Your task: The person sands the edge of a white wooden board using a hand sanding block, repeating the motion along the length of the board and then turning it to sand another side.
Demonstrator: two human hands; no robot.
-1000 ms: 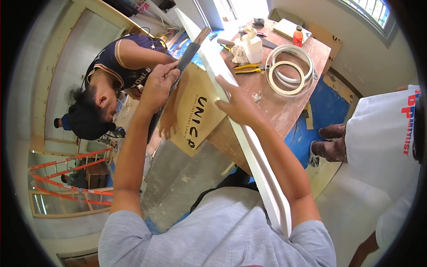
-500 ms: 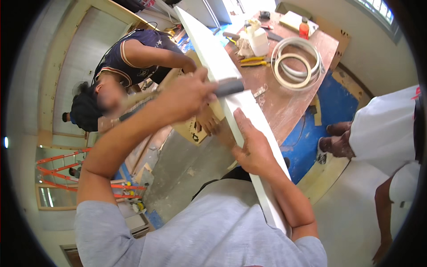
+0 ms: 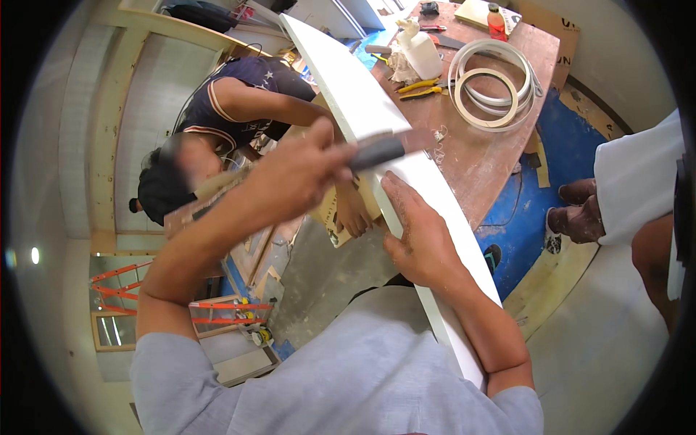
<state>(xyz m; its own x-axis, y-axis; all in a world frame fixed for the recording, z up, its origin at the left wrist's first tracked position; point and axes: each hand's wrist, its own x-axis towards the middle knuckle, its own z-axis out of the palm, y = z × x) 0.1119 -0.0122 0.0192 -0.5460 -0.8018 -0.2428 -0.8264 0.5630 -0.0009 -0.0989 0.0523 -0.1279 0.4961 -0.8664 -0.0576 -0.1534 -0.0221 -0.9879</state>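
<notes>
2 bare hands work on 1 long white board (image 3: 362, 109) that runs from the upper middle of the view down to the lower right, past the person's grey-sleeved right arm. The left hand (image 3: 297, 174) is closed in a fist around the dark handle of a flat-bladed scraper (image 3: 384, 148); the blade lies across the board's face and its tip reaches the board's right edge. The right hand (image 3: 420, 239) lies flat on the board just below the scraper, fingers spread and pressed down, gripping nothing. The 2 hands are near each other but apart.

The board's right side lies over a reddish worktable (image 3: 486, 159). On that table, well apart from the hands, are a coil of white tubing (image 3: 496, 72) with a roll of tape (image 3: 486, 98) lying on it, a white squeeze bottle (image 3: 417, 51), yellow-handled pliers (image 3: 420, 87) and a small orange-capped bottle (image 3: 496, 22).

To the left of the board, a second person in a dark sleeveless top (image 3: 232, 101) bends low; that person's hand (image 3: 353, 210) rests against a piece of brown cardboard (image 3: 333, 210) under the board's left edge. At the right, a third person in a white shirt (image 3: 638, 174) stands with brown shoes (image 3: 580, 210) on a blue floor sheet (image 3: 536, 210). An orange ladder (image 3: 145, 290) shows at lower left.
</notes>
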